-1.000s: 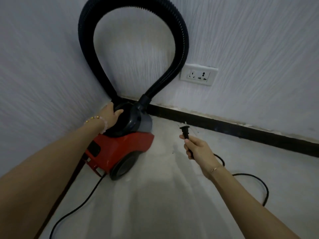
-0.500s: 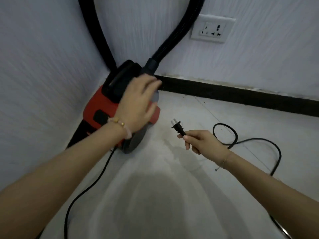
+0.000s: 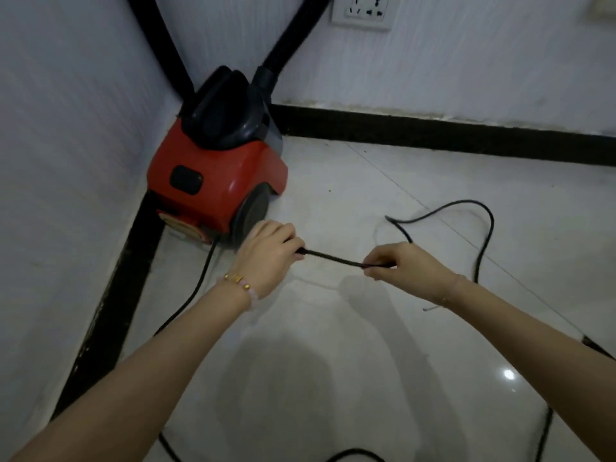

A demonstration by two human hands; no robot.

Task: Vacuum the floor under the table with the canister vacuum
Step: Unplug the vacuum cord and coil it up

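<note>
Since a moment ago the left hand (image 3: 270,251) has left the canister vacuum (image 3: 220,168) in the corner and joined the right hand (image 3: 405,265), both grips closed on the cord (image 3: 333,260) stretched three-to-nine between them, socket (image 3: 361,10) at twelve o'clock

- White textured walls (image 3: 466,61) meeting in a corner.
- Black skirting board (image 3: 433,131) along their base.
- Glossy white floor tiles (image 3: 366,328), one bright light glint (image 3: 509,374).
- White wall socket (image 3: 361,11) up high.
</note>
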